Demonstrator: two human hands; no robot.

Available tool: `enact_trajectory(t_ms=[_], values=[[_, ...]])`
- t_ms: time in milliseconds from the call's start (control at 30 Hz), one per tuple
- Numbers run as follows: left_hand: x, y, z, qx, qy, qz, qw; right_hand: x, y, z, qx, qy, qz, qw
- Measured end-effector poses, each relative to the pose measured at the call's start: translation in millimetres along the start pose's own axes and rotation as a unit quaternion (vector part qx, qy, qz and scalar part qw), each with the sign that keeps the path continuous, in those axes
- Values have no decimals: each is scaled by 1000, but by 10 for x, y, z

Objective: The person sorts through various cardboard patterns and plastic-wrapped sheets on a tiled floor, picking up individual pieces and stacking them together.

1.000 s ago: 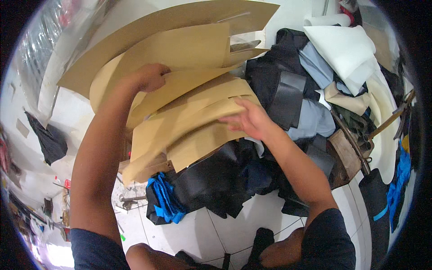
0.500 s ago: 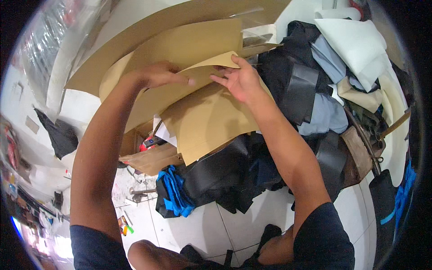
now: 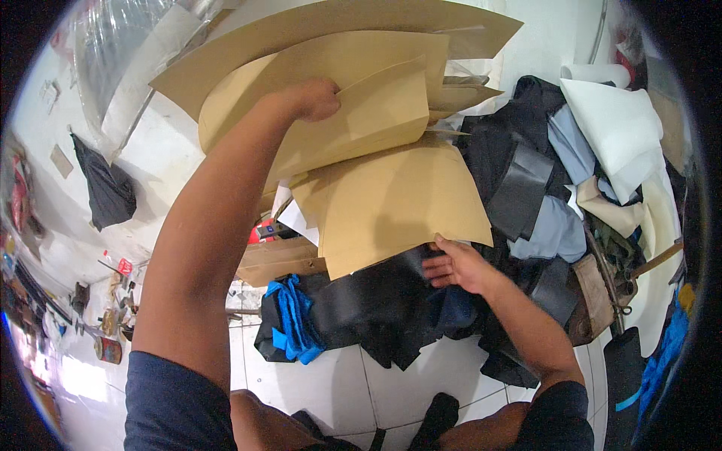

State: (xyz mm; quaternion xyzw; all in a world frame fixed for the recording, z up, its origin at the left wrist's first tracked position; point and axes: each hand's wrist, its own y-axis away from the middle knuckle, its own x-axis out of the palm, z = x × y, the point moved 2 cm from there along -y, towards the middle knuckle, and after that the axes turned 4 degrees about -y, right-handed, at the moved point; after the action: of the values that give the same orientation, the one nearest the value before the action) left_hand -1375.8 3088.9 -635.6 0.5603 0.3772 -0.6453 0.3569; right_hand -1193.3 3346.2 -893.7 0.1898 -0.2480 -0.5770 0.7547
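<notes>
My left hand reaches up and grips a fan of tan card sheets, lifting their edges. Under them lies a large tan card sheet, and my right hand holds its lower edge, fingers curled under it. Both sheets rest on a heap of black material on the floor. A long, wide tan board lies behind the fanned sheets.
Blue fabric sticks out of the black heap at the left. Grey, white and cream pieces are piled to the right. A black cloth lies at far left. White floor tiles show below.
My right hand has dropped from the upper sheets to the lower edge of the big sheet. My left hand has raised the fanned sheets higher.
</notes>
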Motion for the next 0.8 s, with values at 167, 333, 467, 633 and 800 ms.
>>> enact_trajectory(t_ms=[167, 333, 467, 633, 800], values=[[-1, -28, 37, 2, -13, 6, 1000, 317, -130, 137, -223, -245, -61, 941], [24, -21, 29, 2, -37, 24, 999, 468, -38, 760, -267, -236, -88, 930], [-5, 16, -59, 7, -14, 25, 1000, 464, -45, 1234, -342, -249, -21, 906], [106, -58, 90, 2, 10, 31, 999, 613, -144, 1723, -377, -262, 27, 888], [65, 14, 48, -18, 77, 52, 996, 600, -179, 1932, -392, -256, 28, 883]])
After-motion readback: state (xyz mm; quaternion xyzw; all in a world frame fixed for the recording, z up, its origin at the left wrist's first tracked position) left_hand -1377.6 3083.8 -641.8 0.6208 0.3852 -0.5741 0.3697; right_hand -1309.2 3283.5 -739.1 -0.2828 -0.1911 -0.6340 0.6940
